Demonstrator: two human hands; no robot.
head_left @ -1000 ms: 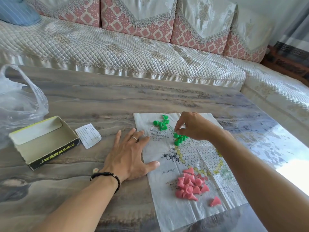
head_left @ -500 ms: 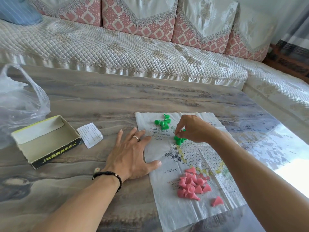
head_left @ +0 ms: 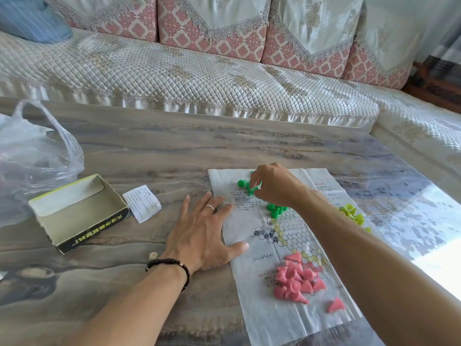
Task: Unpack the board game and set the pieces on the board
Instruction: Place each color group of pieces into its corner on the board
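My left hand [head_left: 199, 233] lies flat, fingers straight and spread, on the table [head_left: 154, 156]. Its fingertips and thumb press the left edge of the paper board [head_left: 262, 318]. It grips nothing. Its function is to anchor the thin sheet.

My right hand [head_left: 272, 186] is at the far end of the board, fingers curled down over the far cluster of green pieces [head_left: 245, 184]. The fingertips appear to close on one piece, but the hand hides the contact, so I cannot confirm the pinch.

Location of parts:
- A second group of green pieces [head_left: 275, 209] stands just near of the right hand, at the far tip of the printed grid [head_left: 287, 231].
- Pink pieces [head_left: 298, 279] lie heaped on the near part of the board, one lone pink piece [head_left: 336, 305] apart to the right.
- Yellow-green pieces [head_left: 351, 214] lie at the right edge, partly behind my forearm.
- The empty box [head_left: 77, 213] and a folded leaflet [head_left: 141, 203] sit on the table to the left, next to a plastic bag [head_left: 35, 156].

Procedure for this step, as I judge it:
1. Maintain left-hand pressure so the board does not slide or wrinkle.
2. Pinch one green piece by its narrow top, not several at once.
3. Lift clear of its neighbours to avoid toppling them.
4. Set it base-down on a free circle beside the standing green group.
5. Release only when it stands upright.
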